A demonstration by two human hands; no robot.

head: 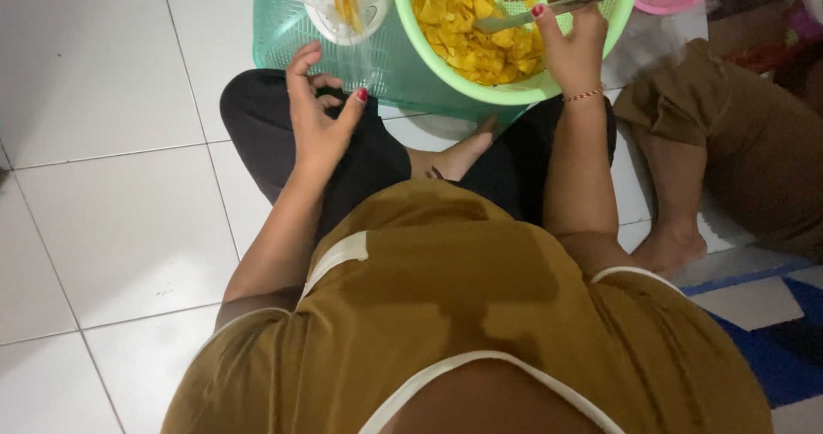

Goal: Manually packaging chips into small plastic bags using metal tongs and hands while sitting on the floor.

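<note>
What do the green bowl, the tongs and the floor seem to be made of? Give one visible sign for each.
Green bowl: likely plastic, with a smooth, evenly coloured rim.
Tongs, held by the right hand: probably metal, grey with a dull shine.
Floor: apparently glazed ceramic tile, white and glossy with grout lines.

Domestic setting, floor-level food work: white tiled floor (111, 220), green bowl (514, 91) of yellow chips (463, 31), teal basket (377, 57), blue mat (789, 348).

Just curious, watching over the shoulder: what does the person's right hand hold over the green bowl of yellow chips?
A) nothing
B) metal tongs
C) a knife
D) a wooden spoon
B: the right hand grips metal tongs over the chips in the green bowl.
</note>
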